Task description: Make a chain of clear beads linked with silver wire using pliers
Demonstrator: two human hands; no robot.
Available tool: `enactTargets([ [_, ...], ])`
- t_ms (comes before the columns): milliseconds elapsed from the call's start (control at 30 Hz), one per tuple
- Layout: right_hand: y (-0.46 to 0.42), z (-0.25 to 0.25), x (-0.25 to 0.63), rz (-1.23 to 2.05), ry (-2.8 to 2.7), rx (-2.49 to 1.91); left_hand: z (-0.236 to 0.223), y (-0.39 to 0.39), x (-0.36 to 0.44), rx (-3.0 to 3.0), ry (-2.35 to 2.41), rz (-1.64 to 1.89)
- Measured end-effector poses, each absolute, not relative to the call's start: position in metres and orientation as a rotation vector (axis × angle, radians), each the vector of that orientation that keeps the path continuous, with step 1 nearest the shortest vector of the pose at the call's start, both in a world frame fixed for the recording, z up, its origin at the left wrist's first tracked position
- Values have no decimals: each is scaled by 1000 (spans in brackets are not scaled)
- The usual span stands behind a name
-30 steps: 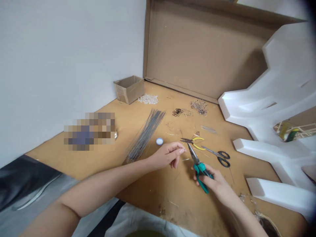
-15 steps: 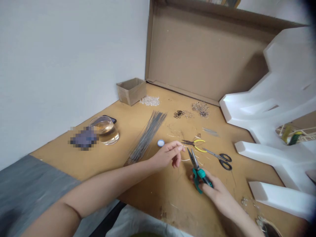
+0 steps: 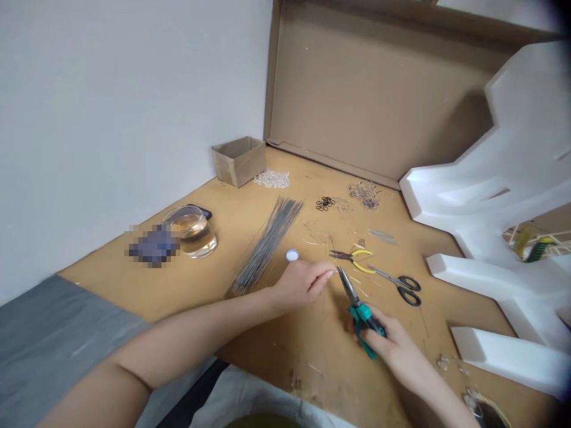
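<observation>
Over the front part of the brown table, the right hand has its fingers wrapped round the teal-and-black handles of long-nosed grey metal pliers, whose tip points away from the table's front edge. The left hand is just beside that tip, thumb and fingertips pressed together; a thin piece may be pinched there, but it is too small to tell.

Beyond the hands, dark-nosed pliers with yellow handles lie near black-handled metal scissors, towards the table's right edge. A sheaf of long, thin grey rods lies left of the hands, and a small round white-and-blue disc sits between it and the left hand. Nearer the table's back edge are small black loops; close to the back-left corner, small clear pieces lie beside an open brown cardboard box. A clear round glass with pale amber liquid stands near the left edge.
</observation>
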State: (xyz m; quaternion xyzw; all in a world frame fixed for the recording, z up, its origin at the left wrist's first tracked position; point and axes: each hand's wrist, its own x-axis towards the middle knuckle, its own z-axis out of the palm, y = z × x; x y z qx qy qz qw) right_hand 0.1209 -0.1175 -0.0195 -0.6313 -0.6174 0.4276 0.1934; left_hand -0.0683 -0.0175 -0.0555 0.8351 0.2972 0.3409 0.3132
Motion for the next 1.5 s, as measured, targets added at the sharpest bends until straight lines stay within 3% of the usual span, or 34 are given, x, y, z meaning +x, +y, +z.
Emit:
enactTargets([
  [167,-121,-9,125,1295,-1716,-1801,-56,-12,-71,2698,758,888],
  [567,-126,-1,134,1228,-1793,-1937,-58,-12,-73,3111,619,949],
  [1033,-131,-7,138,1026,-1798,-1995,-58,-13,-71,3013,557,907],
  [1233,-128,-11,131,1023,-1859,-1879,-58,-13,-69,2667,710,876],
  [1500,-122,-24,123,1124,-1799,-1731,-55,-20,-60,1634,586,792],
])
